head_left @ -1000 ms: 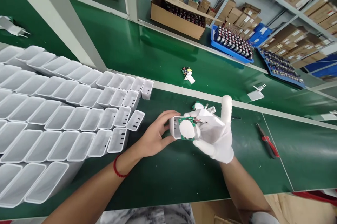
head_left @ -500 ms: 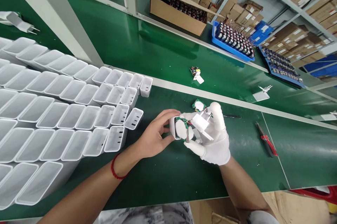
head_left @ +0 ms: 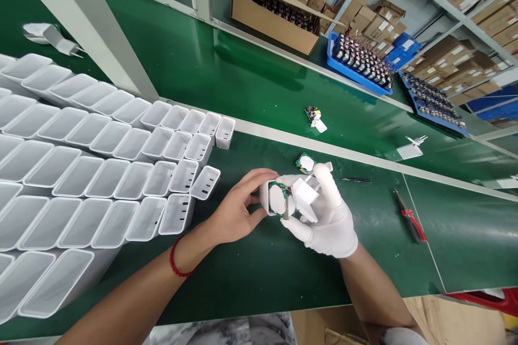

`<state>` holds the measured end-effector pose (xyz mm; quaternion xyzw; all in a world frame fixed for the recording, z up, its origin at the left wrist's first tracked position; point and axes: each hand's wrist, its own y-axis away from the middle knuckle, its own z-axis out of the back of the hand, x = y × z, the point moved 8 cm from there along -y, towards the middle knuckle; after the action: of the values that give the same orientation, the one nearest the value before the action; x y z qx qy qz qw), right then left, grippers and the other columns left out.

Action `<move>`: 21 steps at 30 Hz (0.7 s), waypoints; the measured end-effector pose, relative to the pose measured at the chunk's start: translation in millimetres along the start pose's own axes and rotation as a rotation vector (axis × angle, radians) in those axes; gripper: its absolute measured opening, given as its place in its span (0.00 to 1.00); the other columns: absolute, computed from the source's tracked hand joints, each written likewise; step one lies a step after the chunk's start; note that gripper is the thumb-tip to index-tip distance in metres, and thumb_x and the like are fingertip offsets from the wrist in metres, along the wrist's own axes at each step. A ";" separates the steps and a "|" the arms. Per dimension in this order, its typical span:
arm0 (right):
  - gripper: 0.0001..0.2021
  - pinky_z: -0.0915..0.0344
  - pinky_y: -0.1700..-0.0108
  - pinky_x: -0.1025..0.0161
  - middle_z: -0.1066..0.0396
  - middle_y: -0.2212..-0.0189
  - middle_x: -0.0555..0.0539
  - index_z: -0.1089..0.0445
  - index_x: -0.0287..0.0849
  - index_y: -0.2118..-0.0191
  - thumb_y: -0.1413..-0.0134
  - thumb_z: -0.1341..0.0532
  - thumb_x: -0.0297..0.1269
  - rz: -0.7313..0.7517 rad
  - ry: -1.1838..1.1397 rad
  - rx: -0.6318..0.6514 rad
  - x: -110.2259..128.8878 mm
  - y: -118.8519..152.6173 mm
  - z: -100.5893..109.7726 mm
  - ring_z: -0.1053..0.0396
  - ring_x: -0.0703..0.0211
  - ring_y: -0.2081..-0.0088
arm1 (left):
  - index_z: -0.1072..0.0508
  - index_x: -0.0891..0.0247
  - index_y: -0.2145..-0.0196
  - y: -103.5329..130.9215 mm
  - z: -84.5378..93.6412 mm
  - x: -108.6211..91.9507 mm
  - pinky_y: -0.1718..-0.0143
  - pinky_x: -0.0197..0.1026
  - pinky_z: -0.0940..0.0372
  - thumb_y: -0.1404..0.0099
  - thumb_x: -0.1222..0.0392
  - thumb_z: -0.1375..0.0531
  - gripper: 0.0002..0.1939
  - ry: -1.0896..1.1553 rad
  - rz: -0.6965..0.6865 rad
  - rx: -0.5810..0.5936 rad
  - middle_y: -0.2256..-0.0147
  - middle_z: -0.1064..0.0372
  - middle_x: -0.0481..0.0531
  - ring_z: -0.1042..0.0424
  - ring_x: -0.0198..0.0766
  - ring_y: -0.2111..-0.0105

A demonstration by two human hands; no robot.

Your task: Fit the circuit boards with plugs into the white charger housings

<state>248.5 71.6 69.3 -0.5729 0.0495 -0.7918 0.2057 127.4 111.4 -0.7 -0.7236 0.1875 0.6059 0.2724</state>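
My bare left hand is wrapped round a white plastic charger case, its open end facing right. A green circuit board with a white oval pad sits partly in that opening. My right hand, in a white glove, has its thumb and fingers closed on the outer end of the board. A white plug cover hangs at the board's right, within the curl of the gloved fingers. Just behind the right hand, another circuit board with a white pad lies on the bench.
Rows of white cases fill the left side. Red-handled pliers and a dark thin tool lie on the right. Beyond a pale rail, a green belt carries a board and a plug cover. Blue trays stand behind.
The pieces on the belt have shifted to the right. My gloved hand has turned slightly, tilting the plug cover, while my left hand and the case stay nearly in place.
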 end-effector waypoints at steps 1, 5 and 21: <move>0.49 0.33 0.44 0.46 0.30 0.50 0.47 0.65 0.64 0.31 0.47 0.36 0.25 0.010 0.043 0.006 2.1 0.2 0.2 0.30 0.54 0.48 | 0.36 0.48 0.42 0.1 0.0 -0.2 0.55 0.41 0.28 0.38 0.71 0.40 0.29 -0.009 -0.001 0.001 0.42 0.44 0.56 0.35 0.48 0.44; 0.50 0.33 0.46 0.45 0.30 0.52 0.46 0.65 0.63 0.30 0.49 0.36 0.22 0.023 0.070 0.010 8.4 0.6 1.2 0.30 0.52 0.49 | 0.35 0.47 0.42 0.4 -0.7 -0.8 0.55 0.42 0.28 0.39 0.72 0.41 0.30 -0.023 -0.003 0.013 0.41 0.44 0.55 0.36 0.48 0.43; 0.48 0.28 0.51 0.49 0.27 0.57 0.49 0.63 0.65 0.30 0.47 0.37 0.23 0.092 0.233 0.021 18.8 -0.9 -8.5 0.27 0.54 0.57 | 0.35 0.49 0.42 2.1 -2.0 0.3 0.56 0.41 0.27 0.40 0.72 0.40 0.31 -0.049 0.014 0.042 0.41 0.43 0.57 0.37 0.51 0.43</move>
<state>235.5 63.9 83.4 -0.4721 0.0910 -0.8431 0.2407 127.8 108.6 -1.1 -0.7014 0.1987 0.6211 0.2876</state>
